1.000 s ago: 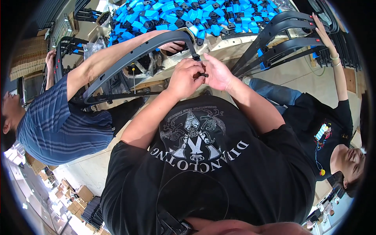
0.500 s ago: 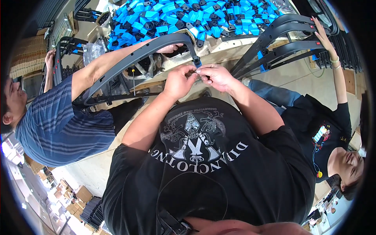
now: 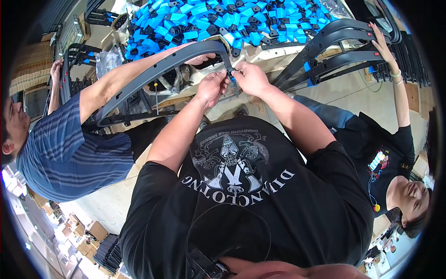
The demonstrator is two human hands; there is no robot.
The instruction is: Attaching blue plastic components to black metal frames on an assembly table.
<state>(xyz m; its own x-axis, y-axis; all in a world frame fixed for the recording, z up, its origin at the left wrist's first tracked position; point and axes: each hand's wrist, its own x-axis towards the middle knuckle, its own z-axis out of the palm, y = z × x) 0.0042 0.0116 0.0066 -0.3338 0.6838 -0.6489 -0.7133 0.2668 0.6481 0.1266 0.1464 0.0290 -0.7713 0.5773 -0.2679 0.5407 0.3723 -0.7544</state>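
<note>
A dark grey curved frame [image 3: 160, 69] arches in front of me, its tip bending down between my hands. My right hand [image 3: 252, 79] closes around that tip, where a sliver of blue shows between the fingers. Close beside it, my left hand [image 3: 213, 88] is closed in a pinch just left of the tip. Whatever its fingertips hold is hidden. Beyond the frame, a co-worker's hand [image 3: 200, 58] reaches to an open container of small dark parts.
Blue and black plastic pieces [image 3: 223, 23] are heaped on the table ahead. More curved frames [image 3: 344, 58] stand at the right, under another person's hand [image 3: 382, 45]. A yellow-tipped thin rod [image 3: 156, 97] stands at the left, near a co-worker in a striped shirt [image 3: 79, 149].
My right hand has moved slightly up and left, wrapping more around the frame's tip. My left hand has shifted slightly down, and less of the blue shows.
</note>
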